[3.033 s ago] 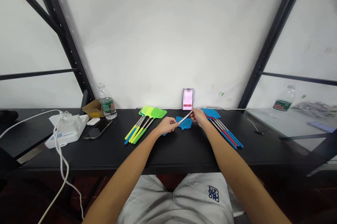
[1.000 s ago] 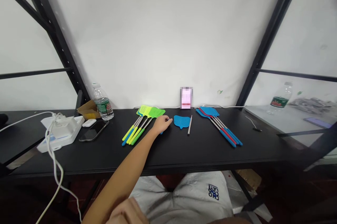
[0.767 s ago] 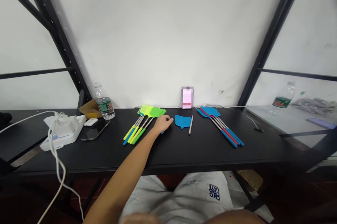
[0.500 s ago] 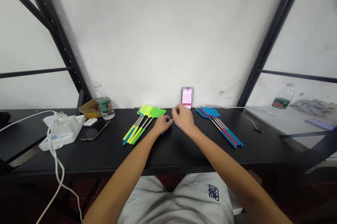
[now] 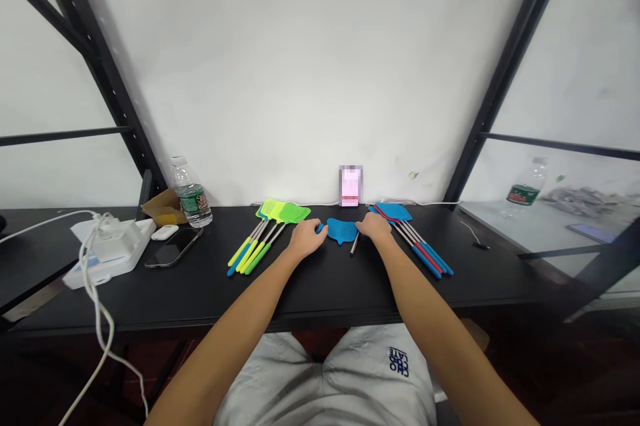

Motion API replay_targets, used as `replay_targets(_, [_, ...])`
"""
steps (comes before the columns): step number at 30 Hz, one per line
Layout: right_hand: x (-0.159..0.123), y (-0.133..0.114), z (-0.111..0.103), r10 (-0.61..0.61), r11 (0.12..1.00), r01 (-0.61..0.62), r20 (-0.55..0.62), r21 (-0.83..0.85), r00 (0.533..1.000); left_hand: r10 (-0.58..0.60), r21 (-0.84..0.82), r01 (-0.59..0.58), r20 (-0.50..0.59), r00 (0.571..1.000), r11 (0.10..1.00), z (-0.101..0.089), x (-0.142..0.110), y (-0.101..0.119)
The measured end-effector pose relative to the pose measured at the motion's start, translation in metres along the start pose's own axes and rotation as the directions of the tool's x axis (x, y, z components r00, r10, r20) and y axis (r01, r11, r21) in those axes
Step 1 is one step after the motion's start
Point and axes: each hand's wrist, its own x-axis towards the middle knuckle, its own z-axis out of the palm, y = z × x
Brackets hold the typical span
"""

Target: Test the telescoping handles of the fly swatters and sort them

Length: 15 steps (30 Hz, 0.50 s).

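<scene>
A loose blue fly swatter head lies flat on the black table between my hands. My left hand is closed on a blue swatter handle; only its end shows between thumb and fingers. On the other side, my right hand has its fingers curled down over the upper end of a thin metal rod, close to the head's right edge. To the left, several green and yellow fly swatters are fanned out. Several blue and red fly swatters lie to the right, their heads partly behind my right hand.
A lit phone leans on the wall. On the left stand a water bottle, a cardboard box, a dark phone, a white case and a white power strip with cables. A short cable lies at right.
The metal rod went from both hands down to the table. My right hand withdrew, then came back over the rod's upper end. The blue handle now shows between my left thumb and fingers.
</scene>
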Motion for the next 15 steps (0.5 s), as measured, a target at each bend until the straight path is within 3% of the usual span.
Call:
replay_targets(10, [-0.002,0.0,0.002,-0.026,1.0,0.026,0.004,0.014,1.0,0.08,0.002,-0.08,0.049,0.996,0.997,0.0,-0.006,0.017])
replay_targets(15, [0.002,0.008,0.002,-0.037,0.99,0.043,-0.046,0.132,0.998,0.081,-0.019,-0.08,0.035,0.996,0.997,-0.004,-0.004,0.015])
